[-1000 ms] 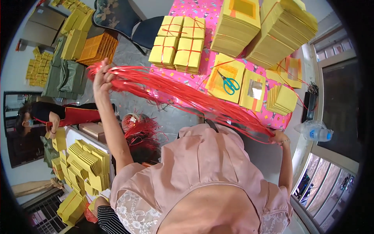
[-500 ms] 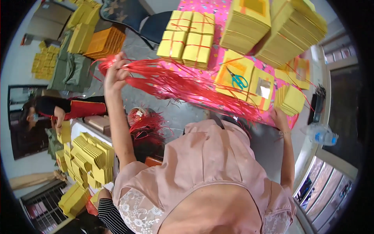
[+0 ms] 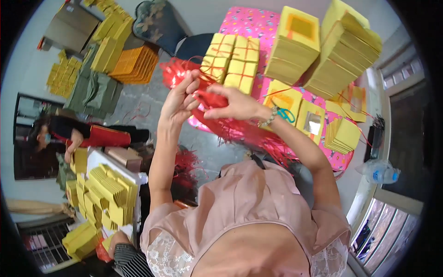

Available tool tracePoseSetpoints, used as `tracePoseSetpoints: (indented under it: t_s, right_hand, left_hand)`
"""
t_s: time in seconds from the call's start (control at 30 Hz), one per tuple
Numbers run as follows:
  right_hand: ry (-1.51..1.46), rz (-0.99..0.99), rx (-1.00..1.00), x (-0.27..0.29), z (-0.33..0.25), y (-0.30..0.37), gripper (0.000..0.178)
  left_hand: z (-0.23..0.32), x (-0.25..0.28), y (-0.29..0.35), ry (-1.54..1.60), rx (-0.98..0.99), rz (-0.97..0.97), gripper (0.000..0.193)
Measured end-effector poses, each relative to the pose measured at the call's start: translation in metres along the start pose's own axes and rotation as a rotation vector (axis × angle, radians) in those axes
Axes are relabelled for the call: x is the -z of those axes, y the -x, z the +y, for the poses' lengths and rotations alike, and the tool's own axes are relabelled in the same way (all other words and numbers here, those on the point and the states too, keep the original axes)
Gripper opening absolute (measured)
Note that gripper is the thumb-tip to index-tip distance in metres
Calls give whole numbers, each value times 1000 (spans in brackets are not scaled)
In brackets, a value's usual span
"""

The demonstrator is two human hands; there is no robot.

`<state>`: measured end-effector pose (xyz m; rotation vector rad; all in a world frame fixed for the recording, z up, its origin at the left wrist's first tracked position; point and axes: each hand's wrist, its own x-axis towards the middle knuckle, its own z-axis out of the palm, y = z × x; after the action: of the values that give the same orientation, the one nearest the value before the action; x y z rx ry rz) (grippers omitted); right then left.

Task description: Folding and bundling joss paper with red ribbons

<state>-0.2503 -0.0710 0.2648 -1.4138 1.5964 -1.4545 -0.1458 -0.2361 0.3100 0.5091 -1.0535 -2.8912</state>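
My left hand [image 3: 178, 102] is closed around the gathered end of a long bundle of red plastic strings [image 3: 230, 128]. A shiny red loop of it bulges out above my fist. Close beside it, my right hand [image 3: 239, 105] curls its thumb and fingers around the same bundle. The loose strings trail down to the right, passing behind my right forearm. Just past my right wrist, teal-handled scissors [image 3: 287, 115] lie on a yellow paper packet [image 3: 280, 98], partly hidden by the arm. Tied yellow paper stacks [image 3: 243, 62] stand behind my hands.
Tall yellow paper stacks [image 3: 292, 41] stand on the pink-covered table [image 3: 251, 18]. A smaller fanned stack [image 3: 344, 135] lies at its right. On the left, a person [image 3: 76, 136] handles yellow paper by another laden table. An orange crate [image 3: 134, 64] and chair [image 3: 159, 27] stand behind.
My right hand has left the small yellow stack at the right and come to the red bundle. My left hand has moved right and nearer the table, still gripping the strings.
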Motion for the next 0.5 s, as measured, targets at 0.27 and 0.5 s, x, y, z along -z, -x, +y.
tracePoseSetpoints:
  t_s: [0.27, 0.5]
  right_hand:
    - [55, -80, -86, 20, 24, 51, 29]
    - [-142, -337, -460, 100, -12, 118, 30]
  left_hand:
    - [-3, 24, -12, 266, 110, -112, 24]
    - [-7, 26, -61, 501, 253, -199, 28]
